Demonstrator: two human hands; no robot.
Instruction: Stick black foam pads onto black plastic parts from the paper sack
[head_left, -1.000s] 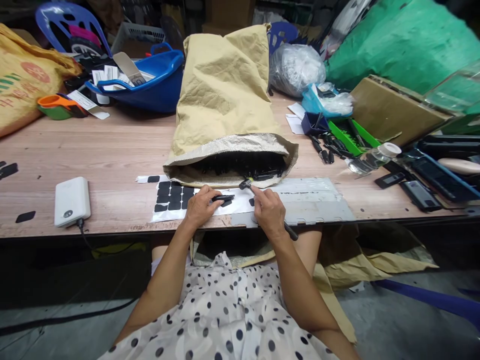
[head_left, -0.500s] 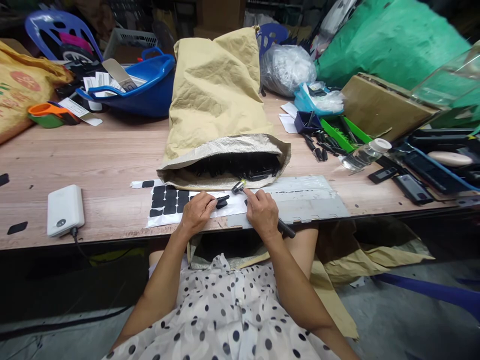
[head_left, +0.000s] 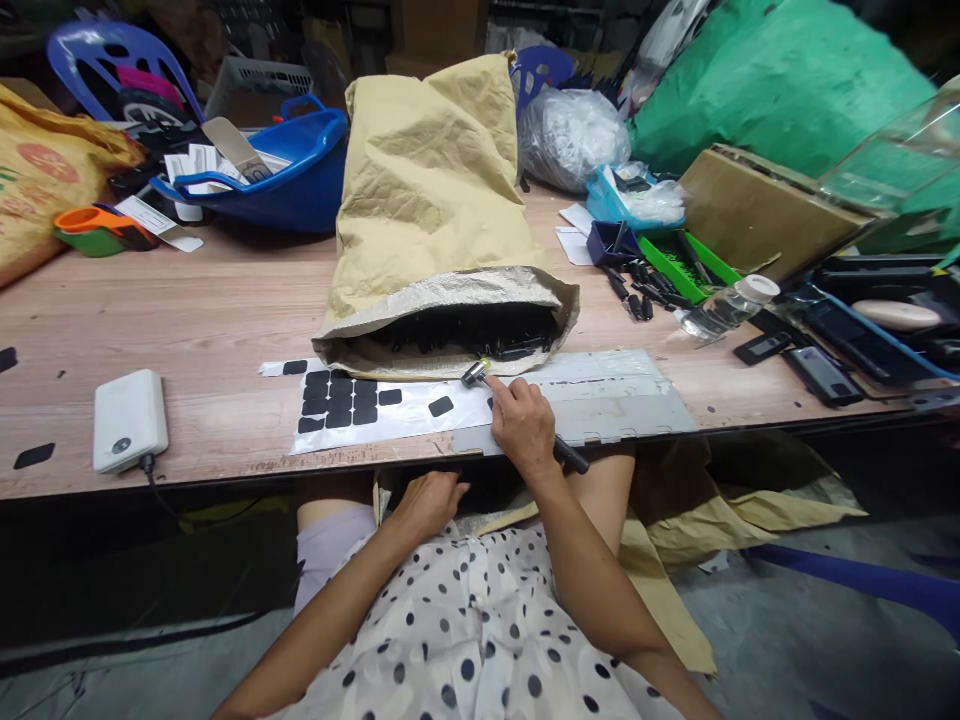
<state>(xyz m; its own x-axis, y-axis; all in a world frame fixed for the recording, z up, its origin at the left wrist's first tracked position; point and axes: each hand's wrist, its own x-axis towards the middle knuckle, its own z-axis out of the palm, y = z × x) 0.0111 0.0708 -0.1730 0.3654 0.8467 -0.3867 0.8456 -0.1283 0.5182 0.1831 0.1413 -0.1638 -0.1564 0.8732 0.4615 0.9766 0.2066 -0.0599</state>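
The hammer (head_left: 474, 374) in our right hand (head_left: 521, 425), fingers curled round it and forefinger extended, sits just beside the upper sack (head_left: 435, 190), whose lip a careless lift could snag. Our left hand (head_left: 429, 503) bends at the lower sack (head_left: 495, 521); we cannot tell whether its fingers grip anything.

One tan paper sack (head_left: 431, 190) lies open on one wood-grain table (head_left: 225, 310), with two blue chair backs (head_left: 120, 33) behind it. To the sack's left are one blue basin (head_left: 289, 195), one white power bank (head_left: 129, 415) and two black patches (head_left: 34, 455) on bare wood; to its right, one clear bottle (head_left: 721, 312) and one green tray (head_left: 666, 262). In front are one white sheet (head_left: 411, 418), one hammer (head_left: 474, 374), one left hand (head_left: 431, 502) and one right hand (head_left: 523, 425).
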